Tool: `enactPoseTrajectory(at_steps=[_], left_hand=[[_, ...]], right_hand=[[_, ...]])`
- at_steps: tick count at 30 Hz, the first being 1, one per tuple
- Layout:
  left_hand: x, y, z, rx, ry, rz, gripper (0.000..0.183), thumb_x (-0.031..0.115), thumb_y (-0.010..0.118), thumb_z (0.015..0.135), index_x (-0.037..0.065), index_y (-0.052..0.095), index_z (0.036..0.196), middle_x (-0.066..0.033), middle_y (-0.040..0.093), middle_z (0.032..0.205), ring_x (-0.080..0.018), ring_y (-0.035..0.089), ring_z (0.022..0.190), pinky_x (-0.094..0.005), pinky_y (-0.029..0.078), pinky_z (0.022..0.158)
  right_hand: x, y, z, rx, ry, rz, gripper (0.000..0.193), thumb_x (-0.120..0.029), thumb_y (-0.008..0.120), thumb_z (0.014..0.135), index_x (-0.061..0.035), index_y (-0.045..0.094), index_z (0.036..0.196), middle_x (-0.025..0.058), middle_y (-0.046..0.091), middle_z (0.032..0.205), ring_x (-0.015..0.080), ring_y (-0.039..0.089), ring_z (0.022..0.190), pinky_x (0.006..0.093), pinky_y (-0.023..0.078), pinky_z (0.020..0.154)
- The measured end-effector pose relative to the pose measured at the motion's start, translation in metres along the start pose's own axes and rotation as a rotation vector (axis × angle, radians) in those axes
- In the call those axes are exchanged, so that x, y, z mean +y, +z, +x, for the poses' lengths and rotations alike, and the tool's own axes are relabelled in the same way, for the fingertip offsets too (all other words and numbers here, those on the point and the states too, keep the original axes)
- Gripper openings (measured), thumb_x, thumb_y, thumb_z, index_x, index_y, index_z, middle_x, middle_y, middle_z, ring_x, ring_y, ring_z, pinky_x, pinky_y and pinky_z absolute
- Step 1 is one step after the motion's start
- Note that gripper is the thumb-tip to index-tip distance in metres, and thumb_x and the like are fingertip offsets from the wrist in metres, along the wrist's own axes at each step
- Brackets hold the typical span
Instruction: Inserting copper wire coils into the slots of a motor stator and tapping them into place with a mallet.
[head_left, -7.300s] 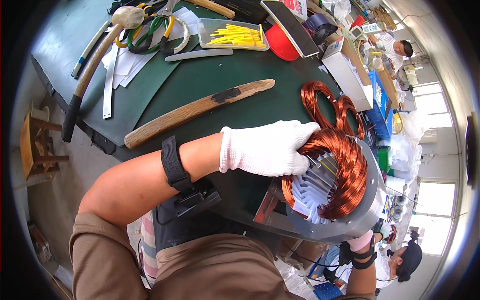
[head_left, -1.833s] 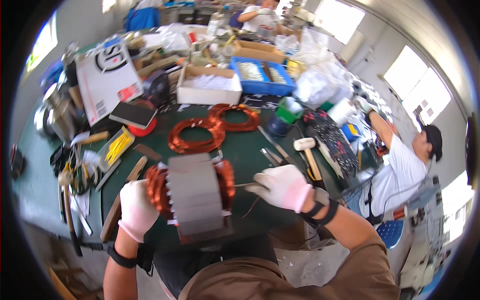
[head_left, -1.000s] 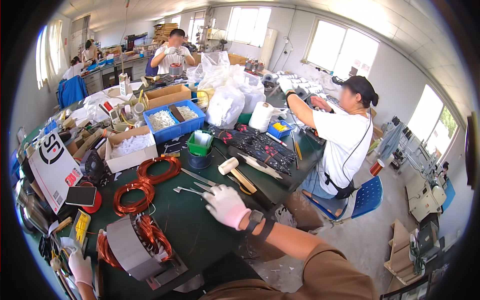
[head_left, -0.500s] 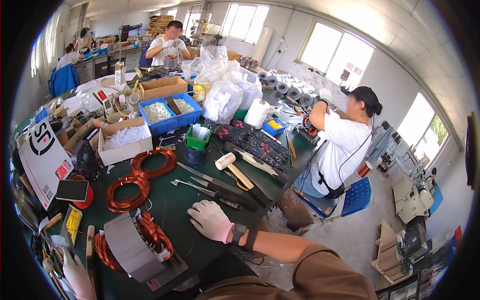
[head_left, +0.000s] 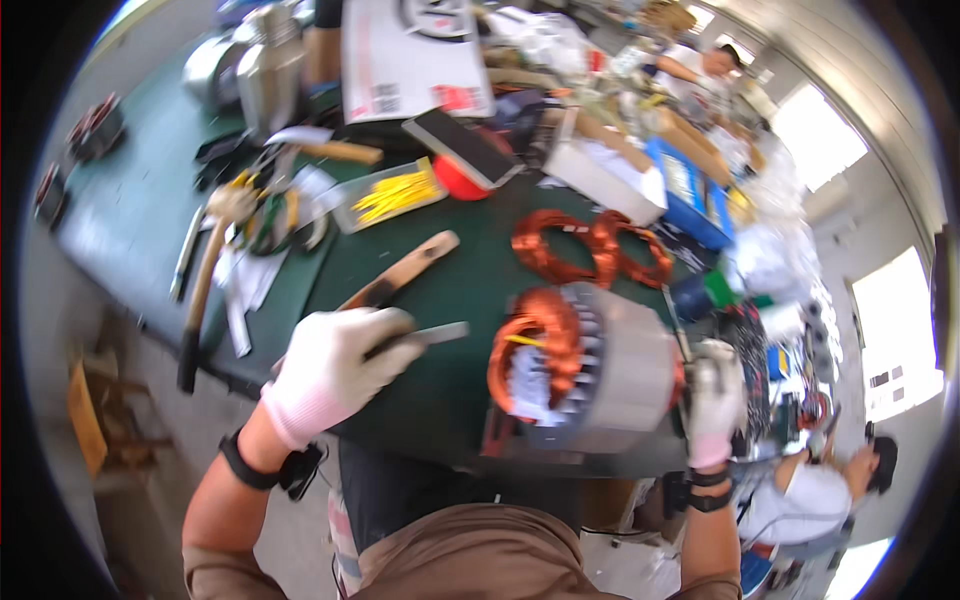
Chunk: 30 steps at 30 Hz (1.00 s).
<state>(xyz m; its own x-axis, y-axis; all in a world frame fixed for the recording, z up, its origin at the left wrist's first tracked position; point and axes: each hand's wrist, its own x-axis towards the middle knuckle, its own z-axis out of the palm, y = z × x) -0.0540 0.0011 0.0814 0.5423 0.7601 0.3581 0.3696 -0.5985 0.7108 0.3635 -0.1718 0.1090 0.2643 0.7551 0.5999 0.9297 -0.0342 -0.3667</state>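
In front of me, a grey motor stator stands on the green table, with copper windings bulging from its left end. White paper-like pieces and a yellow strip show among the wires. My left hand, in a white glove with a pink cuff, is closed around a flat strip-like tool; its pale end points right toward the windings. Just beyond that hand lies a wooden handle. My gloved right hand is at the stator's right end, by a thin dark rod; blur hides its fingers' grip.
Two copper coils lie behind the stator. A clear tray of yellow sticks and a phone on a red round thing are farther back. At left lie a mallet and other tools. Co-workers sit far back and at right.
My view has swung left. My left hand has come up from among the tools with the strip-like tool; my right hand has left the bare tabletop for the stator's right end.
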Motion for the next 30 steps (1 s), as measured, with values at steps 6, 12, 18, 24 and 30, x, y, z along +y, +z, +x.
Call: enactPoseTrajectory(at_steps=[6,12,18,24,30], left_hand=[[-0.011,0.01,0.006,-0.06,0.095,0.053,0.014,0.022,0.075,0.089,0.009,0.075,0.094,-0.0088,0.068,0.074,-0.0283,0.07,0.072,-0.0378,0.055,0.066],[-0.011,0.012,0.028,-0.165,0.103,0.095,0.013,0.023,0.073,0.089,0.01,0.074,0.091,-0.0086,0.068,0.071,-0.03,0.07,0.07,-0.0405,0.054,0.064],[0.016,0.036,0.041,-0.229,0.276,0.24,0.02,0.027,0.072,0.091,0.009,0.068,0.083,-0.0104,0.065,0.065,-0.0338,0.068,0.063,-0.0431,0.053,0.054],[-0.007,0.012,0.044,-0.127,0.264,0.125,0.01,0.019,0.076,0.087,0.011,0.074,0.093,-0.0086,0.065,0.071,-0.03,0.068,0.069,-0.0404,0.054,0.062],[0.006,0.005,0.047,0.043,0.128,0.282,0.032,0.009,0.075,0.085,0.003,0.068,0.116,-0.015,0.067,0.084,-0.035,0.069,0.079,-0.0409,0.054,0.072]], right_hand=[[-0.095,0.027,0.071,0.076,0.214,0.476,0.032,-0.024,0.05,0.11,0.0001,0.065,0.126,0.007,0.064,0.101,0.0104,0.058,0.086,0.0258,0.052,0.073],[-0.108,0.058,0.086,-0.319,0.331,0.516,0.031,-0.024,0.051,0.109,0.0,0.066,0.123,-0.0034,0.056,0.085,0.0032,0.044,0.073,0.019,0.036,0.067],[-0.106,0.062,0.086,-0.324,0.262,0.539,0.032,-0.024,0.05,0.11,-0.0002,0.066,0.124,-0.0044,0.055,0.086,0.0014,0.041,0.072,0.0179,0.035,0.067],[-0.093,0.061,0.074,-0.128,0.341,0.755,0.03,-0.025,0.05,0.111,-0.0026,0.067,0.122,-0.002,0.06,0.087,0.0035,0.053,0.074,0.0194,0.042,0.065],[-0.026,0.066,-0.011,-0.167,0.459,0.587,0.024,-0.003,0.057,0.101,0.0054,0.064,0.122,0.0076,0.071,0.102,0.0096,0.063,0.094,0.0268,0.052,0.086]])
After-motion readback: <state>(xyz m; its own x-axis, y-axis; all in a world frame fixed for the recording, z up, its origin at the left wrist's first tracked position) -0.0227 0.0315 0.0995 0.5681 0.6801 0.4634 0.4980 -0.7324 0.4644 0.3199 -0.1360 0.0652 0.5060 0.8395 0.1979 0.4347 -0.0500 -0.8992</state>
